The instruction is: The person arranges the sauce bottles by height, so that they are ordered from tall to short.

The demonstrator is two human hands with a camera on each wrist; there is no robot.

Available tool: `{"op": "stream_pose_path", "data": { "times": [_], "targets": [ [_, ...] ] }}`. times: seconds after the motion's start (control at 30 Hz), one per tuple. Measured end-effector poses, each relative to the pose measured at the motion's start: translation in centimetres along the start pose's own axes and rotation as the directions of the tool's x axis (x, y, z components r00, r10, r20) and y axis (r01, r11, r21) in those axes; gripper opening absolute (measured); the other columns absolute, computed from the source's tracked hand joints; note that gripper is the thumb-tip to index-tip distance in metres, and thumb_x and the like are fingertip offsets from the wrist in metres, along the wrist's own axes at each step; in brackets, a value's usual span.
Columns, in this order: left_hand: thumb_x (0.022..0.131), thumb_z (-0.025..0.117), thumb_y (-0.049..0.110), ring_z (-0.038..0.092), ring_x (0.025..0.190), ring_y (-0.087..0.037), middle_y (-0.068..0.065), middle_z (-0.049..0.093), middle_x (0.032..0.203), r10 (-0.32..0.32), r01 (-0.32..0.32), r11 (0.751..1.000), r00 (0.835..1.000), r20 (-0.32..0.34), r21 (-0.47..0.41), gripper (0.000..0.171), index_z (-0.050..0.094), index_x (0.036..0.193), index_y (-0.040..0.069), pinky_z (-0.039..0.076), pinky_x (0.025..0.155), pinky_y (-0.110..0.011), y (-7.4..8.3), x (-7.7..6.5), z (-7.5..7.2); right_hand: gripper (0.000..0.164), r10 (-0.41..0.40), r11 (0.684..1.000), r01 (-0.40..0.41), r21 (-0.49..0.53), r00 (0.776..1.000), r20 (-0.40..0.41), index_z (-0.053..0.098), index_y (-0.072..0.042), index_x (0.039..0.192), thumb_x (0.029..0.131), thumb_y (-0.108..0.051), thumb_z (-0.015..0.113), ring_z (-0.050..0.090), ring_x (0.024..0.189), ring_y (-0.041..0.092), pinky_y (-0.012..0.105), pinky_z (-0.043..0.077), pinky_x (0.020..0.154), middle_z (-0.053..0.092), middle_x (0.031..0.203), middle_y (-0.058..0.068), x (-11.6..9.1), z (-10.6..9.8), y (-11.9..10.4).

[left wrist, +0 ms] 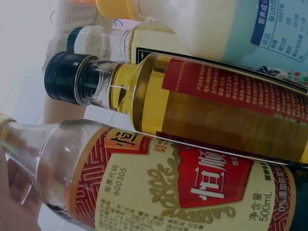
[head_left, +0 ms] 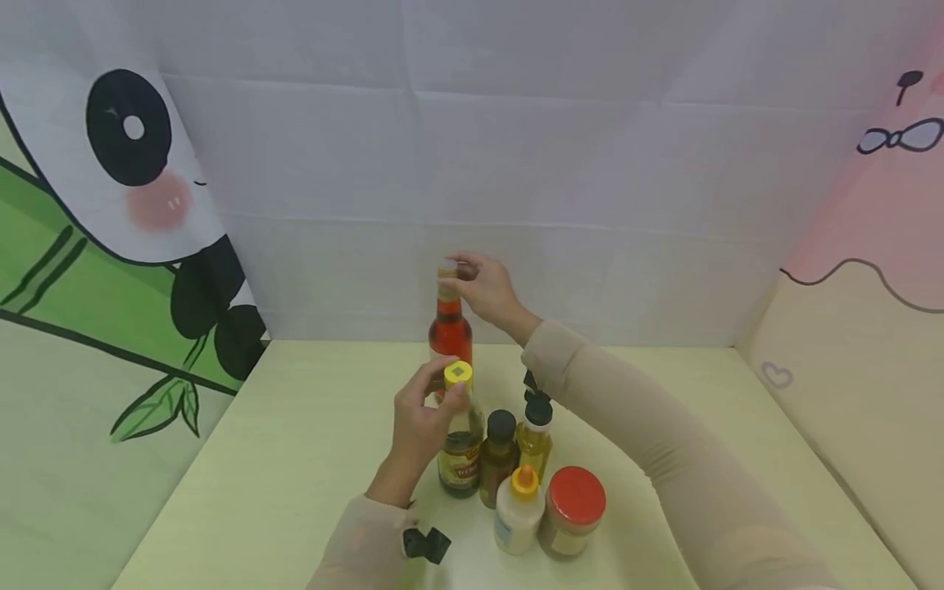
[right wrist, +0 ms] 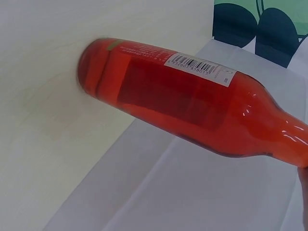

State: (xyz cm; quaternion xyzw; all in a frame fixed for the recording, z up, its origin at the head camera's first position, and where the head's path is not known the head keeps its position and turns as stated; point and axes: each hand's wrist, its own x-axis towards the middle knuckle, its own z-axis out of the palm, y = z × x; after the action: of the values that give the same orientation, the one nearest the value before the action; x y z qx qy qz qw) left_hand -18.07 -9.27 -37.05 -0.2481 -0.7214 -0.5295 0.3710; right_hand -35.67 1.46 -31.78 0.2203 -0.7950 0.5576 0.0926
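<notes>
Pinching the red bottle (head_left: 450, 336) near its top with my right hand (head_left: 488, 288), the vinegar bottle's (head_left: 460, 467) yellow cap (head_left: 458, 374) with my left hand (head_left: 420, 416); red's behind vinegar. I'd keep both upright, right sleeve (head_left: 664, 442) clear of the oil bottle (head_left: 534, 451).

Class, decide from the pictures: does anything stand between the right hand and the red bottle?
Nothing visible does: the right hand holds the red bottle near its top. The yellow-capped bottle, nearer the head camera, hides part of the red bottle's lower body there, but not the hand's grip.
</notes>
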Motion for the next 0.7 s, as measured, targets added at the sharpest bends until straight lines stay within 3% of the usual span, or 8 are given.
{"op": "stream_pose_path", "data": {
  "times": [0.23, 0.5, 0.7],
  "targets": [
    [0.080, 0.061, -0.001, 0.063, 0.070, -0.032, -0.024, 0.066, 0.088, 0.018, -0.018, 1.000, 1.000, -0.015, 0.000, 0.029, 0.059, 0.105, -0.015, 0.052, 0.056, -0.035, 0.00, 0.02, -0.05, 0.045, -0.007, 1.000, 0.008, -0.012, 0.999, 0.054, 0.061, -0.003, 0.127, 0.086, -0.012, 0.076, 0.063, 0.106, 0.021, 0.030, 0.051, 0.089, 0.067, 0.118, 0.013, 0.34, 0.33, -0.59],
    [0.080, 0.061, -0.001, 0.063, 0.068, -0.036, -0.024, 0.065, 0.086, 0.010, -0.010, 1.000, 1.000, 0.000, -0.017, 0.029, 0.059, 0.106, -0.014, 0.045, 0.059, -0.016, 0.26, 0.33, 0.01, 0.049, -0.013, 0.999, 0.019, -0.049, 0.994, 0.104, 0.056, -0.001, 0.133, 0.088, -0.009, 0.074, 0.062, 0.109, 0.023, 0.030, 0.050, 0.091, 0.064, 0.121, 0.016, 0.60, -0.21, -0.70],
    [0.081, 0.061, 0.001, 0.063, 0.068, -0.033, -0.025, 0.065, 0.086, 0.010, -0.010, 1.000, 1.000, -0.018, -0.021, 0.030, 0.059, 0.106, -0.015, 0.044, 0.059, -0.015, 0.09, 0.20, 0.34, 0.051, -0.003, 0.997, 0.012, -0.074, 0.993, 0.119, 0.054, -0.002, 0.135, 0.089, -0.012, 0.073, 0.061, 0.112, 0.023, 0.031, 0.049, 0.092, 0.062, 0.125, 0.016, 0.68, -0.36, -0.34]
  ]
}}
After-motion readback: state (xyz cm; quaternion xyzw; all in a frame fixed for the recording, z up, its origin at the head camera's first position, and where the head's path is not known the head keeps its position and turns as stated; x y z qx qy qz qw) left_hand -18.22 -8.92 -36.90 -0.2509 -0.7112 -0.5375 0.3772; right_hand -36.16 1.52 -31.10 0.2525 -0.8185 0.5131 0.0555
